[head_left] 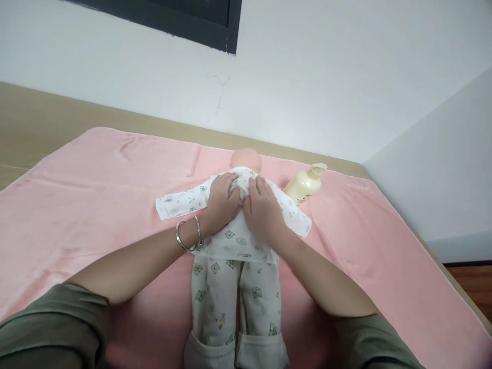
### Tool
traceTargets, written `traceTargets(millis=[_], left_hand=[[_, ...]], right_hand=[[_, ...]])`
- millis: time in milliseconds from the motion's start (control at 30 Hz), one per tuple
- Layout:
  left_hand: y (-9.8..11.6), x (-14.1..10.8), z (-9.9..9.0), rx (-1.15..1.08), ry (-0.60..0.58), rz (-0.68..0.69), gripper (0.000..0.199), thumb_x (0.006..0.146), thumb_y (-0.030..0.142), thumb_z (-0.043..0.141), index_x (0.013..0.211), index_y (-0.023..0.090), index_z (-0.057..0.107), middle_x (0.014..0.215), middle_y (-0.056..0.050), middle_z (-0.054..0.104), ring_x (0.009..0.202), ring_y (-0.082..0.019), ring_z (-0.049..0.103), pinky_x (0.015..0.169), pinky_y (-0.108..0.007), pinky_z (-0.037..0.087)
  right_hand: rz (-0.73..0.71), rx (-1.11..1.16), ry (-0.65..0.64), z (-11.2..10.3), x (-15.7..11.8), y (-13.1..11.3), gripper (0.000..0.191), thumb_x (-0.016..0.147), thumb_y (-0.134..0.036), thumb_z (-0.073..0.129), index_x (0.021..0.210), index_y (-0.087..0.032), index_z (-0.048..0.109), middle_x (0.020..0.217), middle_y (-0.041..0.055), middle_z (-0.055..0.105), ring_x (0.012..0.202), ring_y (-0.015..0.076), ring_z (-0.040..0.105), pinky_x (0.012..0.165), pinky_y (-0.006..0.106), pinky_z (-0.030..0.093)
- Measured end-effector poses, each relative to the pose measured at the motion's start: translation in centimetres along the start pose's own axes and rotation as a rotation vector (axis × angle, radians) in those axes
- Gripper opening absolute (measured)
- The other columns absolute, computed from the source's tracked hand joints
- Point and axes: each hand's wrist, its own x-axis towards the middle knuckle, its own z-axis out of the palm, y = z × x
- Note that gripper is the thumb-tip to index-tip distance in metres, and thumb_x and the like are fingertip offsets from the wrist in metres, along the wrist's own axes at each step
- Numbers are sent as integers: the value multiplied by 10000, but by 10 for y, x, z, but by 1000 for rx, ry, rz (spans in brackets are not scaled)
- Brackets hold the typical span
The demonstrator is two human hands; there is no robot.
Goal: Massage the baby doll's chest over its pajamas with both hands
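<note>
A baby doll lies on a pink blanket, its bald head (246, 159) toward the wall. It wears a white printed top (237, 241) and matching trousers (219, 292) with turned-up cuffs. My left hand (223, 199) rests flat on the left side of the doll's upper body, fingers extended. On the right side of it lies my right hand (264, 207), also flat, fingers pointing toward the head. The two hands are close together over the cloth. Both sleeves of the top stretch outward, and no doll hands show.
The pink blanket (365, 246) covers most of a wooden surface (23, 118). A cream pump bottle (305, 184) leans or lies beside the doll's right-hand sleeve. Behind stands a white wall (292, 77) with a dark frame (184, 23).
</note>
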Motion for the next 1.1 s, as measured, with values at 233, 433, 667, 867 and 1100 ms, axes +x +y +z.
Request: traceTargets(millis=[233, 433, 667, 867, 1100], left_hand=[[1, 1, -1, -18, -9, -24, 398, 795, 168, 418, 1119, 178, 650, 1201, -96, 696, 1141, -253, 617, 1083, -460, 467], [2, 0, -2, -22, -8, -34, 390, 784, 183, 426, 1108, 187, 644, 1188, -92, 695, 1129, -252, 617, 1082, -460, 469], [-6, -3, -2, -104, 34, 11, 436, 700, 150, 402, 1057, 191, 649, 1187, -82, 700, 1159, -236, 620, 1110, -437, 464], [-1, -1, -2, -5, -3, -19, 421, 764, 157, 405, 1107, 192, 646, 1175, -84, 705, 1121, -246, 624, 1074, -463, 485], [2, -1, -3, 14, -18, 9, 439, 757, 158, 426, 1137, 168, 646, 1223, -100, 691, 1181, -257, 602, 1122, -470, 443]], right_hand=[[-173, 101, -118, -2, -1, -2, 629, 887, -206, 422, 1510, -123, 423, 1639, 97, 313, 1550, 275, 206, 1269, 550, 146], [-170, 35, -72, -3, -1, -3, 601, 911, -215, 423, 1502, -109, 431, 1632, 121, 327, 1548, 313, 194, 1253, 582, 160], [-230, -18, -64, -2, -22, -22, 550, 946, -226, 416, 1462, -40, 461, 1602, 169, 372, 1538, 346, 204, 1255, 617, 104], [-187, 101, -114, -4, 0, -2, 539, 977, -244, 359, 1508, -188, 432, 1632, 57, 338, 1548, 267, 210, 1265, 588, 99], [48, 116, -39, -1, 26, 26, 547, 1003, -365, 373, 1493, -133, 445, 1606, 174, 364, 1498, 363, 310, 1203, 599, 263]])
